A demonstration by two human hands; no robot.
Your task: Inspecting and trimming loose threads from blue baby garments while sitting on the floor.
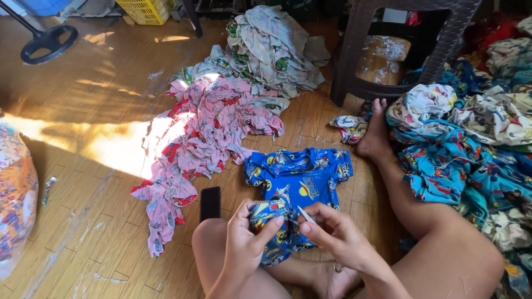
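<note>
A person sits on the wooden plank floor with bare legs folded, and both hands meet at about 6 o'clock in the view. The left hand has its grip closed on a bunched fold of the small blue printed cotton shirt, thumb and fingers pinching the cloth. The right hand has a narrow grip, its fingertips pinched around a thin pale pointed tool whose tip lies against the same fold; what kind of tool it is cannot be told. A ring shows near that hand's wrist. The shirt lies spread on the floor just above the hands, its collar end toward 12 o'clock and its lower hem lifted into the hands.

Just beside the left knee, at 9 o'clock from the hands, lies a flat black rectangular phone. Beyond it, toward 11 o'clock, sprawls a heap of pink and red printed garments, and farther up at 12 o'clock a pile of pale grey and green printed garments. At 1 o'clock stands a dark brown woven plastic stool, with the person's bare foot close to its leg. Along the right edge, from 2 to 4 o'clock, a big mound of blue and white printed garments rests against the right leg. At 9 o'clock on the far left edge sits a clear plastic bag stuffed with colourful cloth.
</note>
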